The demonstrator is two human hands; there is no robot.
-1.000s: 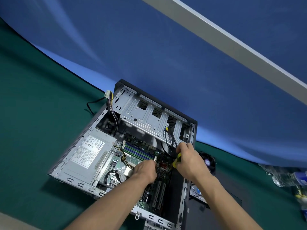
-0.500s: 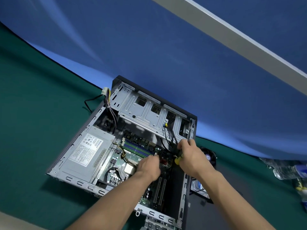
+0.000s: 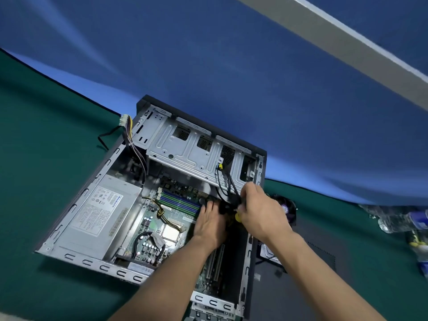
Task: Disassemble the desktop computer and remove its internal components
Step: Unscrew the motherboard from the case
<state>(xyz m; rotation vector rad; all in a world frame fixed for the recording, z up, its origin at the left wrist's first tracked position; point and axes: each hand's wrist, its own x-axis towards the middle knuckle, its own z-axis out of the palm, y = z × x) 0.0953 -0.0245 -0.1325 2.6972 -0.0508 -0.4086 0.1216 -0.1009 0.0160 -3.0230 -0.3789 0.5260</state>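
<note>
Expansion slots [image 3: 216, 265]: nearest part of the motherboard, between the two forearms.
Left hand [image 3: 209, 224]: palm down on the motherboard [image 3: 162, 225], fingers stretched forward and relaxed, tips touching a black connector; it grasps nothing.
Right hand [image 3: 261, 212]: fingers curled and clenched round a bundle of black cables [image 3: 228, 185] just above the board; a yellow-handled tool [image 3: 238, 216] shows under the palm, how it is held cannot be told.
Computer case [image 3: 253, 251]: lies open on its side on the green counter [image 3: 46, 158], side panel off.
CPU [image 3: 171, 232]: bare silver square left of the left wrist.
RAM slots [image 3: 179, 202]: blue and green rows beyond the CPU.
Power supply [image 3: 97, 216]: grey box in the case's left part, label facing up.
Loose fan [image 3: 288, 208]: black, on the counter just right of the case.
Drive cage [image 3: 192, 156]: metal bay at the case's far end; the black cables run up to it.
Power connector [image 3: 125, 120]: white plug with coloured wires hanging over the far left edge.
Backdrop [image 3: 231, 77]: blue cloth behind the counter.
</note>
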